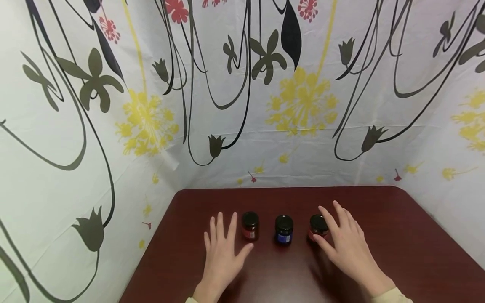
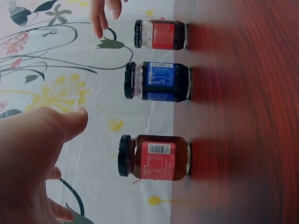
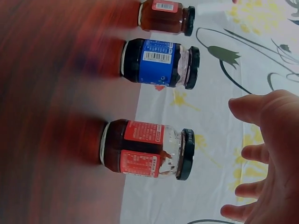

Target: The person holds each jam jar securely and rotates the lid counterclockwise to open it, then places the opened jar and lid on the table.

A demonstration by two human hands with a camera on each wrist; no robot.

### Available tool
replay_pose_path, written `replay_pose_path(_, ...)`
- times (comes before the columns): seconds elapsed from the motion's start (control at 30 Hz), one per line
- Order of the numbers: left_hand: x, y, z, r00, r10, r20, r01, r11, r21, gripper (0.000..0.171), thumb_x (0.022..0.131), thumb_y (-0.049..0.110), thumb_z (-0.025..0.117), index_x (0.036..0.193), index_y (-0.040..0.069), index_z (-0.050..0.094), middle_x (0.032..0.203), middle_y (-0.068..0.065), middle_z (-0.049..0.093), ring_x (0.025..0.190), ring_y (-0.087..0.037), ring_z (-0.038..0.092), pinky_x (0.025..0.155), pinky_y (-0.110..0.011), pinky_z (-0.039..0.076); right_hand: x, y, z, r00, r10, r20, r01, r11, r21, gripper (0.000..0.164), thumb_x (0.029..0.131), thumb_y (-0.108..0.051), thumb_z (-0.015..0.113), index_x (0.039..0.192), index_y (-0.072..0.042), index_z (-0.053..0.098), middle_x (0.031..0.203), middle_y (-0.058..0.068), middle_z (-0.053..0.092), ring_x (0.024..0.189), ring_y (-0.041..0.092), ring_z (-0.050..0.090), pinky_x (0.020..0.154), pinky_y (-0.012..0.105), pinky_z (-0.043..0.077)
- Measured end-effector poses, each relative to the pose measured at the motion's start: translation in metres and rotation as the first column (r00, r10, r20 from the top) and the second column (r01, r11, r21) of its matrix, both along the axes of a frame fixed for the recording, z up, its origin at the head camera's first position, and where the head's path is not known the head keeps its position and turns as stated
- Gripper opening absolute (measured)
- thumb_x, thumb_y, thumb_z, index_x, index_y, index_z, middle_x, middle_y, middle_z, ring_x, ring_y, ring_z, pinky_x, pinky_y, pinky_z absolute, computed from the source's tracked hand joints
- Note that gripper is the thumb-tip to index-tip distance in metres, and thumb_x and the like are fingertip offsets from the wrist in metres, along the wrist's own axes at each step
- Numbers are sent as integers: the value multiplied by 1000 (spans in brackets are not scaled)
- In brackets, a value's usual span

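Observation:
Three small glass jars with black lids stand upright in a row on the table. The left jar (image 2: 159, 157) has a red label and amber-brown contents. In the middle, a dark jar (image 3: 156, 63) carries a blue label. The right jar (image 3: 142, 148), with red labels, is dark below and clear near its lid. My left hand (image 1: 223, 259) is spread beside the left jar, holding nothing. My right hand (image 1: 348, 248) hovers close by the right jar, fingers extended and apart; in the right wrist view a gap shows between thumb and jar.
The dark red-brown wooden table (image 1: 182, 269) has rounded far corners. Behind it and along the sides hangs a white cloth (image 1: 235, 105) printed with flowers, leaves and curling stems.

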State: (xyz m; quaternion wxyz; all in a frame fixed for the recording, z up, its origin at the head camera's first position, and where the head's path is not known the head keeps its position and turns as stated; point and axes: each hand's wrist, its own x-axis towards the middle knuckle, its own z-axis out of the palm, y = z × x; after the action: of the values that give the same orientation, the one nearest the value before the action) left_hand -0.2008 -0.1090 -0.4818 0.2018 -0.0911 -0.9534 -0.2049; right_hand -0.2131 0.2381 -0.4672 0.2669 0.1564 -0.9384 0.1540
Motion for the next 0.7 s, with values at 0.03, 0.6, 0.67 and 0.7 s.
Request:
replay_pose_path(0.03,-1,0,0,1000,-3,-1,3,1000,-2,98,87,66,66,162,36,10,167,-15,9,151,-41,5,109,-72,19,-1,1,1,1000,3,-8,-3,1000,5,86,85,-39,81,156,-21,37,159,24,24,132,54,34,90,75,33)
replay_pose_path(0.6,-8,-14,9,1000,-7,-13,8,1000,18,95,87,64,67,161,24,23,163,-19,21,148,-43,19,109,-67,28,-14,4,22,997,71,-10,-71,997,-9,82,87,-34,80,155,-16,39,160,22,23,133,54,34,86,72,42)
replay_pose_path(0.67,-9,-13,8,1000,-13,3,12,999,29,95,87,65,65,162,25,23,164,-17,20,149,-41,18,110,-65,27,-15,5,24,997,74,0,-74,997,-6,83,87,-34,79,156,-18,37,160,22,23,134,54,33,88,72,41)
replay_pose_path(0.7,-9,-13,8,1000,-16,10,16,999,36,94,88,66,64,162,25,22,164,-17,20,149,-41,18,110,-65,27,-15,6,26,997,76,7,-76,997,-6,83,87,-33,79,156,-18,37,160,22,23,134,54,33,89,73,40)
